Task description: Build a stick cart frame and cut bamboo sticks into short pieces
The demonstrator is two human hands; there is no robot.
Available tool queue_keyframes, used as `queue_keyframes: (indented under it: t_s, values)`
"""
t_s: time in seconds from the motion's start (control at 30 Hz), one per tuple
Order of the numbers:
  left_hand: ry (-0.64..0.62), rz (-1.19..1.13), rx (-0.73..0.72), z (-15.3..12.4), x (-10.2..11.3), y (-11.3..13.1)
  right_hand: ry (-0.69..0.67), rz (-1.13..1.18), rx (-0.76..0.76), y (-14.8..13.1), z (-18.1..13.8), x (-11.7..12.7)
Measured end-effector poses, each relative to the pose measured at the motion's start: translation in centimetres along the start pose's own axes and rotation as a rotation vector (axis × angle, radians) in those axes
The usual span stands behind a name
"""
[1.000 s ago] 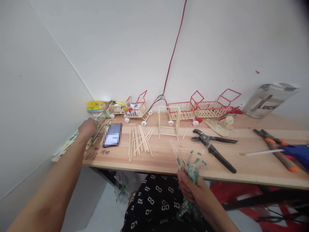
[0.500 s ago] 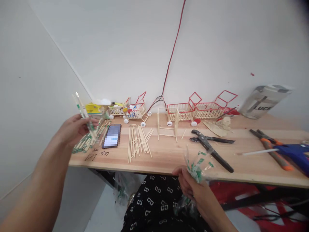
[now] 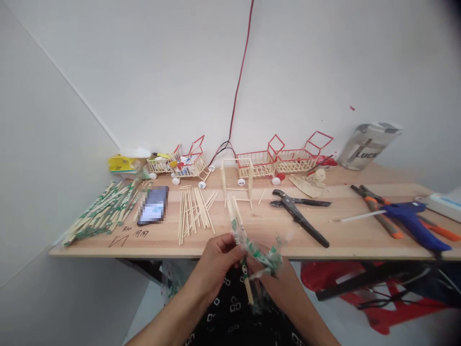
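My left hand (image 3: 217, 263) is closed around wrapped chopsticks (image 3: 235, 218), which slant in front of me at the table's front edge. They sit in clear film printed in green. Right beside it, my right hand (image 3: 283, 283) is closed on crumpled plastic wrappers (image 3: 272, 261), partly hiding its fingers. The two hands meet above my lap. At the table's left lies a pile of wrapped chopsticks (image 3: 103, 209). Bare chopsticks (image 3: 196, 211) are spread in the middle, near a small wooden stick frame (image 3: 237, 190).
Several small stick carts with red handles, such as one cart (image 3: 255, 166), line the wall. A phone (image 3: 154, 204) lies at left. To the right are black-handled cutters (image 3: 300, 216), orange-handled pliers (image 3: 382, 216), a blue glue gun (image 3: 414, 221) and a tilted clear container (image 3: 367, 146).
My left hand has come from the pile at the left to the front centre, bringing wrapped chopsticks beside my right hand. The view has shifted slightly.
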State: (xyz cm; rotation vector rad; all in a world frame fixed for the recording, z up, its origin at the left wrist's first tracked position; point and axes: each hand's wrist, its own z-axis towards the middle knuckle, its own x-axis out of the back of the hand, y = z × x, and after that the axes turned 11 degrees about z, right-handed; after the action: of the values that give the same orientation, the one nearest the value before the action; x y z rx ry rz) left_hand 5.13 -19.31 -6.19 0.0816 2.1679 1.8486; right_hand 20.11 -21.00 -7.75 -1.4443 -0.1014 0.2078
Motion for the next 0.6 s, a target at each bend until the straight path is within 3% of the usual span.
queue_keyframes:
  t_s: [0.13,0.23,0.33,0.6]
  values:
    - [0.145,-0.139,-0.071,0.5,1.3,1.4,0.044,-0.078,-0.091,0.7,-0.1,0.0]
    - [0.203,-0.17,-0.106,0.9,2.3,3.5,-0.045,-0.104,-0.13,1.2,-0.3,-0.2]
    - [0.196,-0.084,-0.095,1.3,2.4,4.6,-0.138,-0.131,-0.056,1.4,-0.5,-0.5]
    - [0.334,0.008,-0.02,0.7,0.1,1.6,-0.074,-0.097,0.024,1.9,-1.2,-1.3]
